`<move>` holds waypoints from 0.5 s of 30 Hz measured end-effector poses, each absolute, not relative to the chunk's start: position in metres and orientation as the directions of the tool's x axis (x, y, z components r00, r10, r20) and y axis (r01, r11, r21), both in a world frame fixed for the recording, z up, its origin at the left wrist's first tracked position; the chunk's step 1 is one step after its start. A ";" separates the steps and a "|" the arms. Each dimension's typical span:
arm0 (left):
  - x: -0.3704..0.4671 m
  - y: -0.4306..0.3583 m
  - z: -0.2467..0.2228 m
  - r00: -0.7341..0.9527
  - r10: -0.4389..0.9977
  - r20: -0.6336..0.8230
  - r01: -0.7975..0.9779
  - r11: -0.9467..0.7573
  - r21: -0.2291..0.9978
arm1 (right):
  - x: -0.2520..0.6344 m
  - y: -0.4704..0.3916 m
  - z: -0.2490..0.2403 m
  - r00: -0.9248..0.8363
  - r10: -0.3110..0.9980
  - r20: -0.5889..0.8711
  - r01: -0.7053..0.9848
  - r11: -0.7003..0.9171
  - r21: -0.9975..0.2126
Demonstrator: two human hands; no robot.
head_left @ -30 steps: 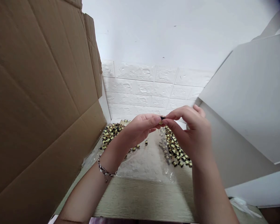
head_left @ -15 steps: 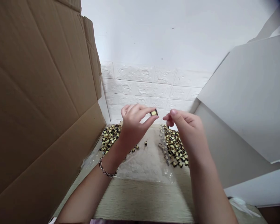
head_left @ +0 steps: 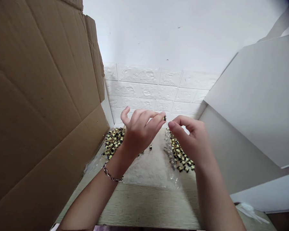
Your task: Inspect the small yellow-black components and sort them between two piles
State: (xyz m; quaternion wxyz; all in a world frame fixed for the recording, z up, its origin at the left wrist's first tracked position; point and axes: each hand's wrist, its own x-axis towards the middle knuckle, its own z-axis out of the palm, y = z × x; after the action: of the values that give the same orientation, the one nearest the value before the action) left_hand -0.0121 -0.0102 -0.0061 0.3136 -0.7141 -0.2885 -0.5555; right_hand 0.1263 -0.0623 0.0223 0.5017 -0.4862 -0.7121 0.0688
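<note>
Above the tabletop, toward its far edge, the left hand pinches a pinned coil; the right hand curls beside it, grip unclear.

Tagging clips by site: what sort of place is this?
Probably a makeshift workspot against a wall: a wood-grain table, a left pile and a right pile of small yellow-and-black parts, and a tall cardboard panel on the left.
</note>
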 end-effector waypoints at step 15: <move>-0.013 -0.013 -0.004 0.240 0.023 0.970 0.781 -0.598 -0.180 | 0.129 -0.060 0.020 -0.023 0.773 0.634 0.671 0.482 -0.564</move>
State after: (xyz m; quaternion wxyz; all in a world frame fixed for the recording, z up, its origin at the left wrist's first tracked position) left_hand -0.0132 -0.0133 -0.0045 0.3466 -0.7072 -0.2840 -0.5469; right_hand 0.1289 -0.0602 0.0202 0.4822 -0.5060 -0.7132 0.0530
